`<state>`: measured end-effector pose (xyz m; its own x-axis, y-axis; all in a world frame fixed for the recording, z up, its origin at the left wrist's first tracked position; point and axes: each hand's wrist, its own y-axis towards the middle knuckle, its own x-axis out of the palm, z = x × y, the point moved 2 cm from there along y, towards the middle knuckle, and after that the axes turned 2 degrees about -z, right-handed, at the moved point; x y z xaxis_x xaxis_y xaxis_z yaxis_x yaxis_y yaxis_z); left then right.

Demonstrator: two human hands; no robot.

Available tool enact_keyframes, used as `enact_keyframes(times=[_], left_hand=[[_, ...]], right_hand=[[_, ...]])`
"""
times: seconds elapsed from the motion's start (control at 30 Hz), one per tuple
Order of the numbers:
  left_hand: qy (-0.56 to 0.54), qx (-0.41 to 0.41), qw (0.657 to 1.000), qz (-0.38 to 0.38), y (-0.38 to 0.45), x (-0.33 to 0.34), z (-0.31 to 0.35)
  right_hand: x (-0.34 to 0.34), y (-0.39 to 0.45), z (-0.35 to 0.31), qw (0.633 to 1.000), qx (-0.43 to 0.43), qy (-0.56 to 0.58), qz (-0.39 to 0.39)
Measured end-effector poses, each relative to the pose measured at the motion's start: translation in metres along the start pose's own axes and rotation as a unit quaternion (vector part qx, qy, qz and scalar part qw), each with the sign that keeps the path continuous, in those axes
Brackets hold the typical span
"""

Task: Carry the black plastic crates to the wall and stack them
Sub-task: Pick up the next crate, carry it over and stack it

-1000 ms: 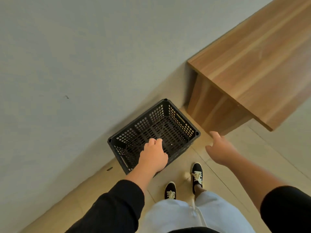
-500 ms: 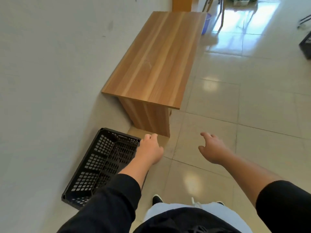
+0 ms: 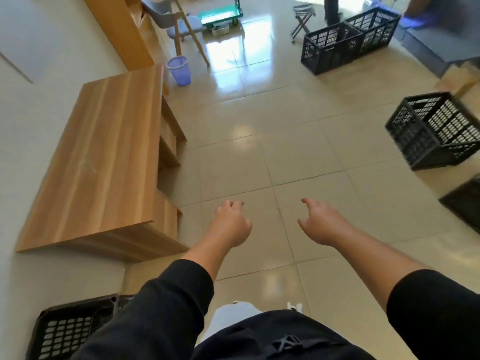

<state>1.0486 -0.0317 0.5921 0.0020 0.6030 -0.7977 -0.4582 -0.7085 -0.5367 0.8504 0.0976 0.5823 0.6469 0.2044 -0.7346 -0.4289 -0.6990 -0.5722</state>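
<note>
At the bottom left, just beside the wall (image 3: 39, 157), sits a black crate (image 3: 65, 331), partly hidden behind the person's left sleeve (image 3: 161, 307). Both arms reach forward over the tiled floor (image 3: 259, 165). The left hand (image 3: 231, 224) hangs in the air with its fingers loosely curled downward, holding nothing and touching nothing. The right hand (image 3: 322, 222) is likewise empty — its fingers relaxed and slightly bent, thumb set apart, hovering above the tiles. The two hands are near each other but not touching.

To the left, against the wall, stands a wooden bench (image 3: 104, 162) with open shelves on its floor-facing side. Farther right, a second crate (image 3: 439, 131) stands on the floor, and the corner of another crate (image 3: 465, 201) shows at the right edge just nearer than it. Beyond the bench a purple wastebasket (image 3: 178, 70) stands by a chair (image 3: 181, 24). At the far end of the room two more crates (image 3: 350, 45) stand side by side, touching — a folding stool (image 3: 302, 18) beside them and a green cart (image 3: 220, 15) farther left.
</note>
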Motion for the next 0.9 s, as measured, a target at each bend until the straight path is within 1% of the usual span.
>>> enact_keyframes(times=[0.27,0.47,0.57,0.7,0.9], left_hand=[[0.086,0.11,0.989,-0.044,0.096,-0.002,0.151],[0.104,0.206,0.971,-0.065,0.194,-0.018,0.266],[0.127,0.245,0.958,-0.078,0.239,-0.033,0.323],[0.159,0.298,0.936,-0.096,0.287,-0.046,0.399],[0.212,0.355,0.901,-0.128,0.338,-0.029,0.517]], right_hand=[[-0.077,0.038,0.103,0.992,0.1,0.072,0.04],[-0.165,0.085,0.173,0.973,0.195,0.096,0.079],[-0.206,0.105,0.205,0.955,0.247,0.129,0.103],[-0.241,0.12,0.248,0.926,0.303,0.187,0.129],[-0.278,0.144,0.329,0.887,0.368,0.24,0.142]])
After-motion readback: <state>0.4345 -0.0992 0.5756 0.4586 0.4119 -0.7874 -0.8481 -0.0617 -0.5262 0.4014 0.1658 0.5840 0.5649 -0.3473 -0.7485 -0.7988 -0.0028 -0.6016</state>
